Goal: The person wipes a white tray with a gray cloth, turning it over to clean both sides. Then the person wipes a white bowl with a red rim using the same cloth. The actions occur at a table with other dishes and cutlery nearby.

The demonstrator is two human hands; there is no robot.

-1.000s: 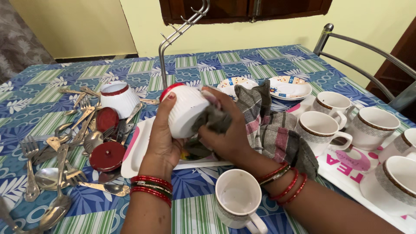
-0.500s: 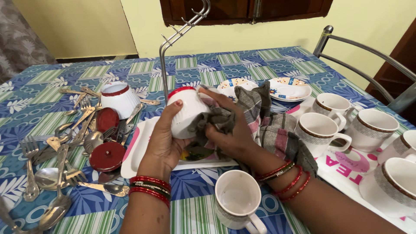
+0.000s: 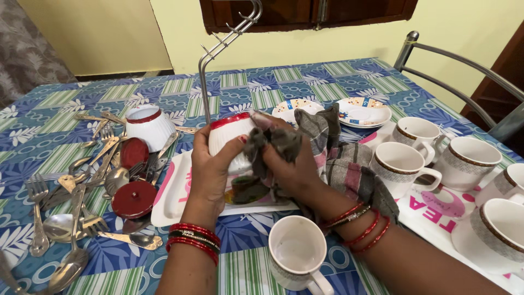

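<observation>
My left hand [image 3: 210, 172] grips a white ribbed bowl with a red rim [image 3: 229, 137], held above a white tray [image 3: 170, 195]. My right hand [image 3: 289, 164] presses a grey and pink checked cloth [image 3: 338, 158] against the bowl's side; the cloth bunches over my fingers and trails down over my wrist. Both wrists wear red bangles. The bowl's lower part is hidden by my fingers and the cloth.
A second white bowl [image 3: 148, 124], two red lids [image 3: 134, 198] and several steel spoons and forks [image 3: 71, 218] lie at the left. A steel hook stand [image 3: 204, 71] rises behind. Two saucers [image 3: 363, 111], several cups [image 3: 404, 164] on a tray at right, one cup [image 3: 297, 252] near me.
The bowl has turned more upright in my left hand, its red rim now facing up. My right hand with the cloth has shifted up along the bowl's side.
</observation>
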